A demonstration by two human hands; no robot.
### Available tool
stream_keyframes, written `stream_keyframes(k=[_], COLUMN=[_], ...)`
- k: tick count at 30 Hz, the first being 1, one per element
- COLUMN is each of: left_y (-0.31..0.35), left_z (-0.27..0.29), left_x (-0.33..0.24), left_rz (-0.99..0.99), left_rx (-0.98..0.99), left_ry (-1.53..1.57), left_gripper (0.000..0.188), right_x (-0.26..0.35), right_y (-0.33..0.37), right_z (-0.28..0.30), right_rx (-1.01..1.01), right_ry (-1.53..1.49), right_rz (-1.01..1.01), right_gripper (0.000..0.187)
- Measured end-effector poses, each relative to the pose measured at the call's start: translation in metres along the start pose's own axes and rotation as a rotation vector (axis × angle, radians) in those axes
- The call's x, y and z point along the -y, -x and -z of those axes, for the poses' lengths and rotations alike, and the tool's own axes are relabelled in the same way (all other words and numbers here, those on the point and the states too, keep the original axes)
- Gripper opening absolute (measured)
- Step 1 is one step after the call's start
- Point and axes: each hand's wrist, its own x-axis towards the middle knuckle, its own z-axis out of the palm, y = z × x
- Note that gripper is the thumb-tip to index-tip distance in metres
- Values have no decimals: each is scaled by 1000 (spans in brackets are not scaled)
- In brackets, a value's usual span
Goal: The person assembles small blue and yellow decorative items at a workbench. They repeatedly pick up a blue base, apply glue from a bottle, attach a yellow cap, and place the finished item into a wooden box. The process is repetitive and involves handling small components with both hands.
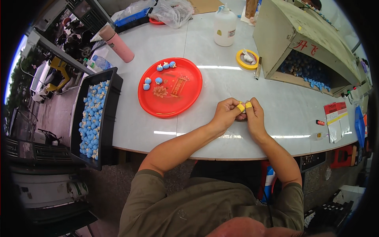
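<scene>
My left hand (226,113) and my right hand (255,114) meet above the table, fingers pinched together. Yellow tape wraps both thumbs. A small pale piece shows between the fingertips, mostly hidden, so its kind cannot be made out. Left of my hands lies a round red tray (188,94) with a printed pattern. Several small blue balls with pale tops, such as one blue ball (158,81), sit on its far and left parts. A black bin (105,130) at the table's left edge holds many similar blue pieces (92,118).
A metal box (276,43) with blue pieces inside its opening stands at far right. Near it are a yellow tape roll (247,60), a marker (258,69) and a white bottle (224,27). A pink flask (118,45) stands far left; red cards (335,112) lie right.
</scene>
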Motion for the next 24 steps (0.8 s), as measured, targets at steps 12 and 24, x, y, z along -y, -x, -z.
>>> stream_keyframes(k=[12,24], left_y=[-3,-9], left_z=[4,4], left_x=[5,-7], left_rz=[3,-62], left_rx=[9,-62], left_ry=[22,15], left_gripper=[14,23], right_x=[-9,6], right_y=[-2,-9], right_z=[-2,7], right_rx=[-39,18], right_ry=[-11,-70], right_rz=[1,-55], right_gripper=[23,13])
